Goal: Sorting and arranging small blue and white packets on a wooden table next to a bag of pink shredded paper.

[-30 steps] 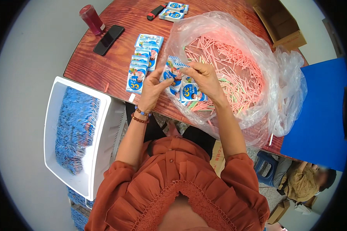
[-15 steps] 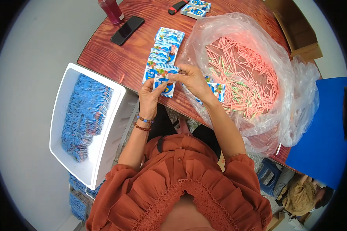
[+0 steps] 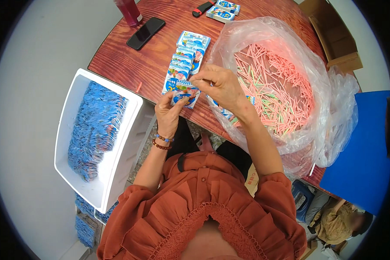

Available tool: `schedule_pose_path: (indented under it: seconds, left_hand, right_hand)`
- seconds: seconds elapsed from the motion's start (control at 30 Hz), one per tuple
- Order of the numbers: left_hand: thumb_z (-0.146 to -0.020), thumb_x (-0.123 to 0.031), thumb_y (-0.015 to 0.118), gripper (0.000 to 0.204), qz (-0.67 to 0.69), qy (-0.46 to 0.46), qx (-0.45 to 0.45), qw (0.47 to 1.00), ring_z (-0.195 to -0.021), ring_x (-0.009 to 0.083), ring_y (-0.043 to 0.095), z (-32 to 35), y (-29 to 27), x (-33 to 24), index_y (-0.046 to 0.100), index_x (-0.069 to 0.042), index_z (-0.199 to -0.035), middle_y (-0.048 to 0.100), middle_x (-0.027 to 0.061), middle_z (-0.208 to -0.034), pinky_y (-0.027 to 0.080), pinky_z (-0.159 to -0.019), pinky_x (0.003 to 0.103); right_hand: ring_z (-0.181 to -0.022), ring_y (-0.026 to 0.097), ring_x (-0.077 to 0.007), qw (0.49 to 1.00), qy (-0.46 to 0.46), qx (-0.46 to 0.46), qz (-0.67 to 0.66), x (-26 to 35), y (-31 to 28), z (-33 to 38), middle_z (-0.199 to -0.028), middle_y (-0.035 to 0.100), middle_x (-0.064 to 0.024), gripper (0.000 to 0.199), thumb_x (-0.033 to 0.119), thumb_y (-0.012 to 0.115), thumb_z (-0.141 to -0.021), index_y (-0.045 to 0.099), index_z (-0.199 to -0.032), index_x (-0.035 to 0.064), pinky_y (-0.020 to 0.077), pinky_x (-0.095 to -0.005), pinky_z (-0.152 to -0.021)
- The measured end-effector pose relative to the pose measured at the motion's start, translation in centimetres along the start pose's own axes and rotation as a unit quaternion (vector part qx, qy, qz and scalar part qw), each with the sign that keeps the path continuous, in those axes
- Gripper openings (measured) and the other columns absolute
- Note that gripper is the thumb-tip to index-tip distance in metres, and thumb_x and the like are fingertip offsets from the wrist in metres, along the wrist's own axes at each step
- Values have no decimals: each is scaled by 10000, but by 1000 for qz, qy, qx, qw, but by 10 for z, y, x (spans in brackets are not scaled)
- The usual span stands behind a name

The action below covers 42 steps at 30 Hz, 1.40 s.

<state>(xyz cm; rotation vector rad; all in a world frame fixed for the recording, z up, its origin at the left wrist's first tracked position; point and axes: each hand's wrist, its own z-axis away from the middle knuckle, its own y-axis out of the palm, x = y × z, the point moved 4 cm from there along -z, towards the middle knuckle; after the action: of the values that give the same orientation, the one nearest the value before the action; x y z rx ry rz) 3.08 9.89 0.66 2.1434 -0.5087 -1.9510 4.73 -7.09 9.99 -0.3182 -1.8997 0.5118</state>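
- Left hand (image 3: 171, 112) grips a small blue-and-white printed packet (image 3: 185, 92) from below, fingers closed on its lower edge, over the near edge of the wooden table (image 3: 130, 60).
- Right hand (image 3: 221, 84) pinches the packet's top edge, thumb and forefinger pressed together (whether anything sits between them, I cannot tell).
- A row of matching packets (image 3: 184, 60) lies overlapped on the table, just beyond the held one.
- Clear plastic bag (image 3: 290, 78), mouth open, holds a heap of pink sticks (image 3: 277, 86); it sits just right of the right hand.
- White bin (image 3: 78, 143) left of the table, filled with blue packets.
- Black phone (image 3: 145, 33) and red bottle (image 3: 128, 11) at the far edge.
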Motion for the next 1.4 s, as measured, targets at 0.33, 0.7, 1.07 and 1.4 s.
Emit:
schedule_pose_path:
  seconds: [0.33,0.7,1.07,1.4]
  left_hand:
    - [-840,66,640,226,-54,40,12,998,-867,98,616,-1,0,-2,625,35,-1064,664,53,-977,516,-766,250]
    - [-825,48,661,198,-95,72,45,992,-826,90,600,-2,-1,4,643,34,-1022,650,41,-922,497,-737,239]
    - [-839,61,636,208,-86,24,35,995,-830,96,631,6,-8,9,634,33,-1045,659,40,-920,520,-735,239]
    - [-853,24,648,213,-23,-33,-3,999,-836,98,630,11,-16,10,614,39,-1062,660,58,-949,522,-751,237]
  right_hand:
    - [-724,611,-186,987,-72,53,135,14,-13,1,-824,620,-60,153,126,631,-835,694,-963,72,473,-304,-617]
    - [-610,626,-307,968,42,147,199,7,-12,-13,-640,628,-113,214,265,584,-831,682,-734,100,473,-410,-572]
    - [-591,591,-349,948,-54,161,270,7,11,-11,-612,589,-135,188,206,605,-804,576,-675,73,440,-442,-522]
    - [-611,611,-316,991,14,111,69,-15,25,-12,-654,621,-126,185,249,579,-847,661,-774,100,459,-402,-563]
